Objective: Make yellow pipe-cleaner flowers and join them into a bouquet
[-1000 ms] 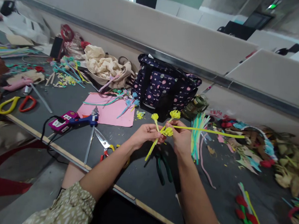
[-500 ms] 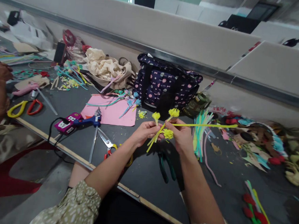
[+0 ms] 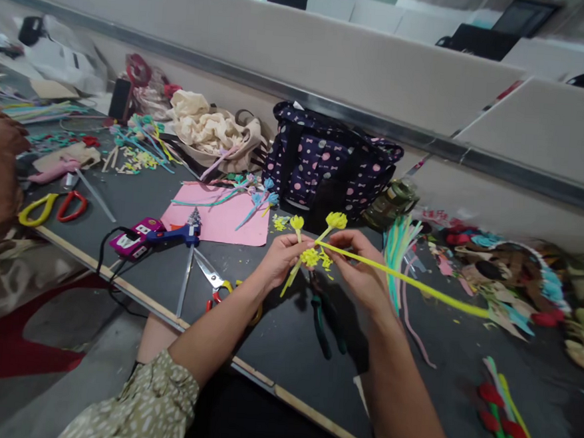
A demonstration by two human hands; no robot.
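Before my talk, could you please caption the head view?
Left hand holds yellow pipe-cleaner flowers; right hand handles a yellow pipe cleaner.

No text legible to us. Red character-like marks on clear plastic (image 3: pixel 441 218), right of centre at mid-height: too small to read. Dark patterned bag (image 3: pixel 321 157), upper centre: we cannot resolve whether its small pale marks include letters.
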